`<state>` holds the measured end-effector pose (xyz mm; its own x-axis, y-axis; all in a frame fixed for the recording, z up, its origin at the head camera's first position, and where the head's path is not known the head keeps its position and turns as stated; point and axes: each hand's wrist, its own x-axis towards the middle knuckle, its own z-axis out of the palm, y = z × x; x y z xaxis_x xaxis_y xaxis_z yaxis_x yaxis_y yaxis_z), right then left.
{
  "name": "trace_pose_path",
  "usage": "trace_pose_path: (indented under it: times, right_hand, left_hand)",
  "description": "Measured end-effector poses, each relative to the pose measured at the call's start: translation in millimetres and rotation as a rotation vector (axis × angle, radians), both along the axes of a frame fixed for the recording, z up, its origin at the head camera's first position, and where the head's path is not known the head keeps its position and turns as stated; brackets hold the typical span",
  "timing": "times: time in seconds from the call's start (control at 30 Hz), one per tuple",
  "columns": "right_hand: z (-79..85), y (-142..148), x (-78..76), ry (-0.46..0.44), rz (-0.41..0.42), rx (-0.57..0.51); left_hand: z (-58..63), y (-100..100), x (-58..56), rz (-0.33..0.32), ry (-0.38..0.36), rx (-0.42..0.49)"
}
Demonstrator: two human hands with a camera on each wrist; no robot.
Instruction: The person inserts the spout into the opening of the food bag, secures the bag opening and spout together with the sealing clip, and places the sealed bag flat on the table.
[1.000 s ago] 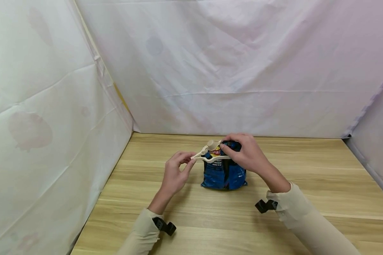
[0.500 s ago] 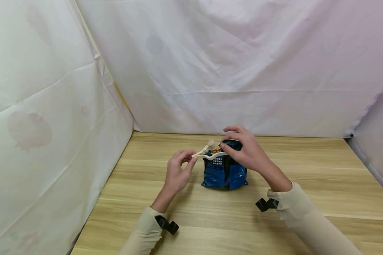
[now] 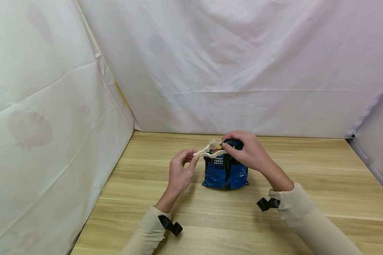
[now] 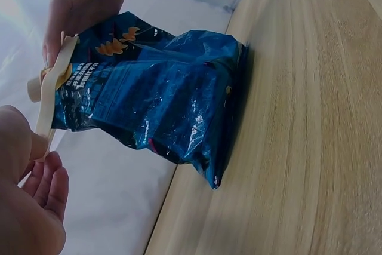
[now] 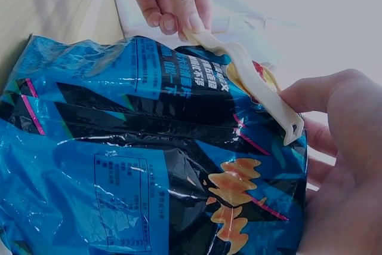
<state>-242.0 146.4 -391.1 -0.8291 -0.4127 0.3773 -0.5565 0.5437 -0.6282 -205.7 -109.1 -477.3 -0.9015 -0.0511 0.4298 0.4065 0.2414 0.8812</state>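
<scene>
A blue and black chip bag (image 3: 225, 175) stands upright on the wooden table, its back panel turned towards me. Across its top lies a cream bag clip (image 5: 253, 79) with a round spout cap (image 3: 214, 143). My left hand (image 3: 181, 174) pinches the clip's left end between thumb and fingers. At the other end, my right hand (image 3: 247, 151) pinches the clip and the bag's top, thumb on the near arm and fingers behind the bag. In the left wrist view the near arm of the clip (image 4: 57, 76) runs along the bag's mouth. Whether the clip is latched cannot be seen.
The wooden table (image 3: 210, 219) reaches back to a white cloth wall (image 3: 210, 71). More cloth hangs at the left side (image 3: 51, 141) and at the right. Black cameras are strapped to both wrists.
The clip's near arm has moved up towards the far arm, narrowing the gap between them. The right fingers lifted midway and are now back down. The left hand has shifted slightly right.
</scene>
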Motion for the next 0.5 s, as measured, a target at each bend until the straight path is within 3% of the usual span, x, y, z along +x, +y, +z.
trace_pose_path:
  times: [0.3, 0.5]
  right_hand:
    - [-3.1, 7.5, -1.1, -0.018, 0.077, 0.077]
    - [-5.6, 10.6, -1.4, -0.009, 0.097, 0.078]
  left_hand:
    - [-0.9, 1.7, 0.7, 0.007, -0.031, 0.003]
    - [-2.3, 2.4, 0.5, -0.034, -0.020, -0.014]
